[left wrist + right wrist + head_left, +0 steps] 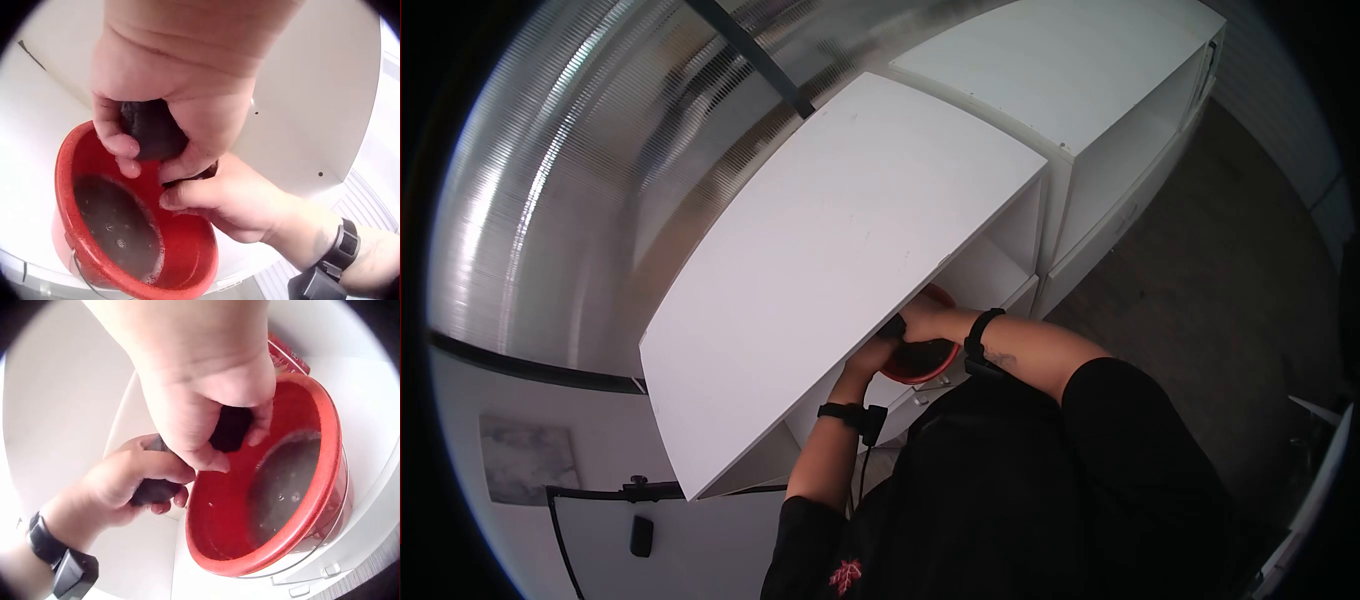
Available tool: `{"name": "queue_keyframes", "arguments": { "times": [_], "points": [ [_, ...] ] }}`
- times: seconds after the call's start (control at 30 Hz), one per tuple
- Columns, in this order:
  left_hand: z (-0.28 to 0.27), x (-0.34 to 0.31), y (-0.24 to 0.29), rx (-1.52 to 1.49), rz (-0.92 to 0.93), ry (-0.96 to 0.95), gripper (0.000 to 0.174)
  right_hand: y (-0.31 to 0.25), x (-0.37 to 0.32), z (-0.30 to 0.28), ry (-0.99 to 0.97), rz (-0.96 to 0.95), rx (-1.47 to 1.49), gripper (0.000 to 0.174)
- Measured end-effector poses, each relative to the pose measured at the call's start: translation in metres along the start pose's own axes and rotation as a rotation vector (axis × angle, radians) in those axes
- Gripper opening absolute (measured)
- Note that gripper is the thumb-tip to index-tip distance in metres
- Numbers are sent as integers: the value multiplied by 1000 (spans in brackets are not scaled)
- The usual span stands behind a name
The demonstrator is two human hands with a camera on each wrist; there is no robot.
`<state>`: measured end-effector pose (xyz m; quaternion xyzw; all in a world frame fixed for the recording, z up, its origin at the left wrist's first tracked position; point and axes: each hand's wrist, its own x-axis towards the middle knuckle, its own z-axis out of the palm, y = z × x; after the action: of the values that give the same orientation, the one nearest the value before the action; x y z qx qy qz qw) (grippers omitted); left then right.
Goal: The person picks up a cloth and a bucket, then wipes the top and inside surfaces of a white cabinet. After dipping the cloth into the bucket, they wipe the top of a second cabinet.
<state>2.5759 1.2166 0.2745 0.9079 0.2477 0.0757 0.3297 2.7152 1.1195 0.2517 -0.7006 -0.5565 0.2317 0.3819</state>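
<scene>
A red bucket (pixel 945 297) (pixel 62 169) (pixel 333 444) with dark, soapy water (pixel 115 228) (pixel 281 487) stands in an open compartment of a white shelf unit (pixel 830 240). Above its rim both hands grip one dark wet cloth (pixel 150 125) (pixel 230 425). My left hand (pixel 868 355) (pixel 151 159) curls its fingers and thumb round one end. My right hand (pixel 920 322) (pixel 232 447) holds the other end, close against the left. Each wrist carries a black band. The cloth is mostly hidden inside the two fists.
The shelf unit's white top overhangs the hands. A second white cabinet (pixel 1080 70) stands further right, a ribbed translucent wall (pixel 580 150) behind both. Dark floor (pixel 1220 280) lies to the right. The bucket's wire handle (pixel 340 519) hangs at its side.
</scene>
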Motion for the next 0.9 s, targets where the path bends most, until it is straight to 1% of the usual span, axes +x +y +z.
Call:
{"name": "queue_keyframes", "arguments": {
  "times": [0.03, 0.07, 0.1, 0.13, 0.17, 0.23, 0.27, 0.3, 0.37, 0.4, 0.43, 0.47, 0.5, 0.53, 0.57, 0.6, 0.63, 0.67, 0.7, 0.73, 0.77, 0.83, 0.9],
  "points": [
    [-3, -2, 0, -75, -63, -64, 44, -3, -1, -2, 6, -32, -54, 53],
    [-4, -3, -2, -75, -59, -67, 44, -4, -5, -4, 90, -130, -14, 61],
    [-4, -6, -4, -274, -185, -77, 44, -7, -6, -5, 96, -124, -17, 61],
    [-7, -10, 0, -472, -314, -90, 44, -9, -8, -3, 173, -76, -36, 66],
    [-9, -12, 3, -474, -313, -100, 44, -10, -10, -1, 248, -25, -56, 71],
    [-14, -16, 11, -706, -444, -106, 42, -7, -7, -7, 75, 70, 158, 80],
    [-14, -17, 11, -737, -486, -124, 38, -9, -8, -5, 56, 203, 285, 78],
    [-14, -18, 13, -738, -487, -134, 38, -8, -9, -8, 60, 212, 285, 78],
    [-15, -20, 18, -753, -464, -96, 34, -25, -16, -31, 16, 450, 815, 76],
    [-15, -21, 20, -754, -466, -107, 34, -7, -14, -18, 40, 359, 999, 68],
    [-16, -22, 21, -840, -444, -111, 34, -6, -18, -21, 49, 371, 1001, 68],
    [-15, -23, 22, -927, -422, -114, 33, -10, -23, -28, 82, 360, 1097, 65],
    [-14, -24, 23, -932, -426, -130, 33, -14, -30, -35, 117, 347, 1190, 63],
    [-12, -25, 24, -976, -407, -172, 37, -26, -41, -46, 154, 354, 1199, 60],
    [-11, -27, 30, -1021, -388, -209, 42, -24, -49, -51, 160, 366, 1195, 60],
    [-9, -30, 39, -1038, -320, -234, 43, -21, -58, -56, 147, 346, 1239, 60],
    [-8, -33, 48, -1044, -325, -239, 43, -19, -67, -61, 133, 323, 1285, 59],
    [-8, -35, 58, -1054, -343, -306, 42, -17, -77, -66, 132, 328, 1284, 59],
    [-5, -36, 66, -1060, -361, -370, 41, -16, -88, -73, 174, 344, 1296, 58],
    [1, -37, 75, -1069, -318, -345, 37, -13, -98, -79, 216, 357, 1308, 57],
    [5, -36, 84, -1066, -318, -343, 37, -9, -108, -84, 215, 353, 1311, 57],
    [12, -34, 103, -970, -226, -341, 35, 1, -127, -97, 225, 397, 1333, 53],
    [25, -27, 119, -936, -228, -380, 35, 9, -147, -112, 230, 390, 1356, 50]
  ]
}}
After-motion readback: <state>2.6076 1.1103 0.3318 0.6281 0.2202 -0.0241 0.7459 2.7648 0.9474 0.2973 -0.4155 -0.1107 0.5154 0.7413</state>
